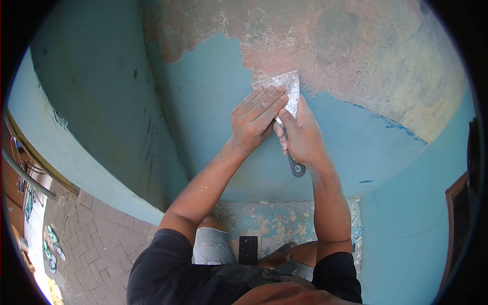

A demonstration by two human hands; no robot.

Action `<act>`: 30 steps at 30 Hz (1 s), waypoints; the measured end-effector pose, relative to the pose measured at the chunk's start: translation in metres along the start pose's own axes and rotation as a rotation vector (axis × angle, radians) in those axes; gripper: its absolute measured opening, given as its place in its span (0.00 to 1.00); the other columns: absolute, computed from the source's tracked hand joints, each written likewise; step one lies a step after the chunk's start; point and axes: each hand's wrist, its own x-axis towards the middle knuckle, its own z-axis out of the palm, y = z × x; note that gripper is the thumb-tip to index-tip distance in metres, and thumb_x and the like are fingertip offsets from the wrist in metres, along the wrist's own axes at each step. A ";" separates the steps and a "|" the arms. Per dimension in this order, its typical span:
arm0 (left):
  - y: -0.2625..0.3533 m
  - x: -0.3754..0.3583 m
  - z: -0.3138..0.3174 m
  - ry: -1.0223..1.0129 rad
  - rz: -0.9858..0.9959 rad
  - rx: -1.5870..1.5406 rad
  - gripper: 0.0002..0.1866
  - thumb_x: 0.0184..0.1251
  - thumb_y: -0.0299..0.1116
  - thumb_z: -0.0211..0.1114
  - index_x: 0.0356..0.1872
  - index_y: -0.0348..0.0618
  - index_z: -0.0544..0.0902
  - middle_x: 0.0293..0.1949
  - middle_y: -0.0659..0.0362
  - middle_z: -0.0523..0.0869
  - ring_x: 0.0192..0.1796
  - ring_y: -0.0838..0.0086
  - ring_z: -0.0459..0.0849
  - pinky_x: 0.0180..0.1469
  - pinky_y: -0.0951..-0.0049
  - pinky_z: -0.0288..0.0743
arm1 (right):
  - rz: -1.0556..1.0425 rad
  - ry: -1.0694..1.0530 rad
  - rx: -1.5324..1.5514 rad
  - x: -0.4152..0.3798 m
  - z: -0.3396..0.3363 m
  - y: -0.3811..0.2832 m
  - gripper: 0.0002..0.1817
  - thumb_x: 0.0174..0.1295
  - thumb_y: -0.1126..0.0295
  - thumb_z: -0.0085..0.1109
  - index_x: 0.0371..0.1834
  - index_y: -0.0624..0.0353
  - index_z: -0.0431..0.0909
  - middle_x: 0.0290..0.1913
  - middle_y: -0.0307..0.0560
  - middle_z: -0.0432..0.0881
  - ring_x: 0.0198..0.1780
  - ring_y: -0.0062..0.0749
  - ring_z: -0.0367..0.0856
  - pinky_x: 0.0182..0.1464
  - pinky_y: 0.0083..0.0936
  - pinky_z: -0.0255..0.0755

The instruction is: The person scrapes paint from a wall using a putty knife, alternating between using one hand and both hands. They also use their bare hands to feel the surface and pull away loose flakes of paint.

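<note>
A putty knife [292, 87] with a wide, smeared metal blade is set against the wall, its blade edge at the border between blue paint [203, 81] and a bare, pinkish-grey patch [284, 35]. Wrapped around its dark handle is my right hand [305, 137], thumb towards the blade; the handle's end with a hole sticks out below the palm. My left hand [254, 116] lies with its fingers stretched out and together over the blade's left part, pressing on it. Pale flecks dot both forearms.
Paint flakes litter the ledge [290, 216] beneath the wall, where a black rectangular block [248, 250] stands near my legs. A blue side wall [101, 101] juts out at left. Sandals [53, 249] lie on the paving [101, 229]; a dark frame [457, 218] is at right.
</note>
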 end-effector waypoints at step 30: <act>0.007 0.002 -0.005 0.038 -0.120 0.022 0.17 0.58 0.29 0.75 0.51 0.42 0.93 0.55 0.51 0.92 0.61 0.54 0.90 0.69 0.54 0.80 | -0.027 -0.060 -0.030 0.008 0.007 0.003 0.08 0.82 0.69 0.45 0.53 0.63 0.62 0.25 0.39 0.75 0.19 0.21 0.74 0.19 0.25 0.70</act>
